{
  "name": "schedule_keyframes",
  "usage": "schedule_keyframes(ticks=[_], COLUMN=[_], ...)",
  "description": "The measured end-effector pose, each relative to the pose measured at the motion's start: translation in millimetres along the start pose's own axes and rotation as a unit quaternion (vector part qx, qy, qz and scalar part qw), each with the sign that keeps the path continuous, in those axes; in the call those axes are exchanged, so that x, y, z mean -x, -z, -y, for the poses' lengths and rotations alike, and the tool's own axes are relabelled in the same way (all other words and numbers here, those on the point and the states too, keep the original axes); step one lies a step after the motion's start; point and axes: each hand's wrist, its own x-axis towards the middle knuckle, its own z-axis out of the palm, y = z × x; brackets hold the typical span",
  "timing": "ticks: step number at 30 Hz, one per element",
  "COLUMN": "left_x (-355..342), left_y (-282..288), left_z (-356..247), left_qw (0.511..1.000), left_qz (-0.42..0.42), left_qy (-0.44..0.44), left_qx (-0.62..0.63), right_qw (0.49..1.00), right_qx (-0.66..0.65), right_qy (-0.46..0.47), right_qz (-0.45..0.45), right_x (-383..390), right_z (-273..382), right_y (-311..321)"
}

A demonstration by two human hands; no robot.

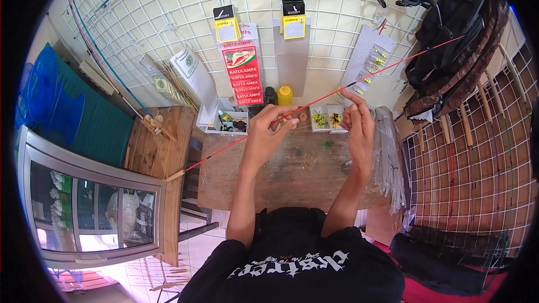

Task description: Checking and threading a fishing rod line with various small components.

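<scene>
A thin red fishing rod (393,65) slants across the view, from a pale wooden handle (176,176) at the lower left to its tip at the upper right. My left hand (268,129) is closed around the rod near its middle, thumb and fingers pinching it above the bench. Just below the rod's farther half is my right hand (358,123), with its index finger bent towards the rod and the other fingers curled in. Whether a fine thread lies between those fingers is too small to see.
A worn wooden bench (297,177) lies below my hands. At its back stand a white tray of small bottles (227,123), a yellow bottle (285,96) and a box of yellow-green pieces (320,121). A glass cabinet (92,191) is left; bags (443,50) and rods hang right.
</scene>
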Motion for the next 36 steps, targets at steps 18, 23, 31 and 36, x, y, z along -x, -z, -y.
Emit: schedule_keyframes(ticks=[18, 23, 31, 36], left_x=[5.9, 8.7, 11.5, 12.3], left_y=[8.4, 10.7, 13.5, 15.3], left_z=[6.2, 5.4, 6.0, 5.6], left_qw=[0.993, 0.984, 0.983, 0.981], left_qz=[0.037, 0.067, 0.070, 0.065], left_qy=[0.037, 0.058, 0.067, 0.062], left_qx=[0.108, 0.152, 0.159, 0.173], right_qw=[0.934, 0.912, 0.858, 0.839], right_qx=[-0.355, -0.408, -0.512, -0.542], right_qy=[-0.022, -0.033, -0.038, -0.041], right_qz=[-0.034, -0.017, -0.011, -0.010], right_x=[3.0, 6.9, 11.0, 11.1], right_z=[-33.9, -45.0, -49.9, -32.2], right_y=[-33.2, -37.0, -43.1, -46.3])
